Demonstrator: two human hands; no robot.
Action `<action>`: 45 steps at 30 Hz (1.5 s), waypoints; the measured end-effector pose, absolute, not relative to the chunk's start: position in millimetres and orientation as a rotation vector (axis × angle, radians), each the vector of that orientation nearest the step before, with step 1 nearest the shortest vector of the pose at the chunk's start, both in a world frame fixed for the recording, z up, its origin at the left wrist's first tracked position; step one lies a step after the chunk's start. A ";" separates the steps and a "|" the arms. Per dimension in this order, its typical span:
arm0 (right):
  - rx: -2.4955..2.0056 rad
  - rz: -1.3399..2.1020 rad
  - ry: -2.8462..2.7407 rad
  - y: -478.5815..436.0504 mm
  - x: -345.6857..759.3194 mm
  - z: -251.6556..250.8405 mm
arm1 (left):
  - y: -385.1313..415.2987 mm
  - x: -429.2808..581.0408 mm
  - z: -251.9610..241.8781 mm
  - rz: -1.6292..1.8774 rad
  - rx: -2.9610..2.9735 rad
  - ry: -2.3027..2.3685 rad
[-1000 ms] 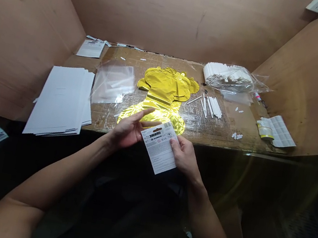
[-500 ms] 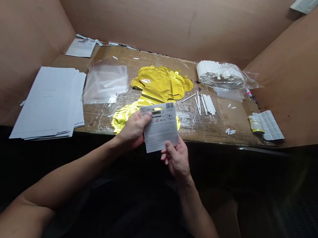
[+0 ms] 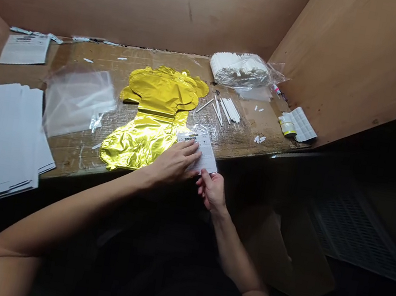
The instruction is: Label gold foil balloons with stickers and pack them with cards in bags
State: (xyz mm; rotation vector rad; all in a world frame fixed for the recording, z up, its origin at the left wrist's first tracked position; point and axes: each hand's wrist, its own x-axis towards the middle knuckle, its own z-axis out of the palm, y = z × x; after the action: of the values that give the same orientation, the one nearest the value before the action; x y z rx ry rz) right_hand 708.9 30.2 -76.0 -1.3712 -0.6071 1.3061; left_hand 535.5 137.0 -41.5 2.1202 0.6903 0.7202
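A printed card [image 3: 199,152] in hand

The printed card lay just right of the gold foil balloon [image 3: 142,125], at the front edge of the tabletop [image 3: 65,163]. The left hand [image 3: 174,163] rested flat across it, unclenched, while the right hand [image 3: 212,191] pinched its lower edge with the fingertips. It looked thin, light and fairly stiff, likely to slide easily, so its edges seemed the best hold. Paper sticks [image 3: 227,110] lay beyond the balloon's right side.

glossy foil balloon [image 3: 145,144], matt paper card [image 3: 204,154]
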 end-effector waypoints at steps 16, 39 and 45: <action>-1.559 0.332 -1.434 65.8 739.9 -41.8 | 206.4 543.7 -20.2 0.545 2.589 0.593; -1.176 0.842 -1.554 79.7 782.0 -10.8 | 212.5 535.7 -23.5 0.574 2.535 0.558; -1.514 0.299 -2.064 53.2 804.4 -28.1 | 200.5 525.5 -15.7 0.498 2.499 0.551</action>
State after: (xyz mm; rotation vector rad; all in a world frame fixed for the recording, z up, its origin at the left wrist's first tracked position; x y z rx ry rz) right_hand 804.4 53.2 -28.1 -1.5137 -2.0636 0.2989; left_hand 525.5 200.5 -15.7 2.4994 0.5507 0.4979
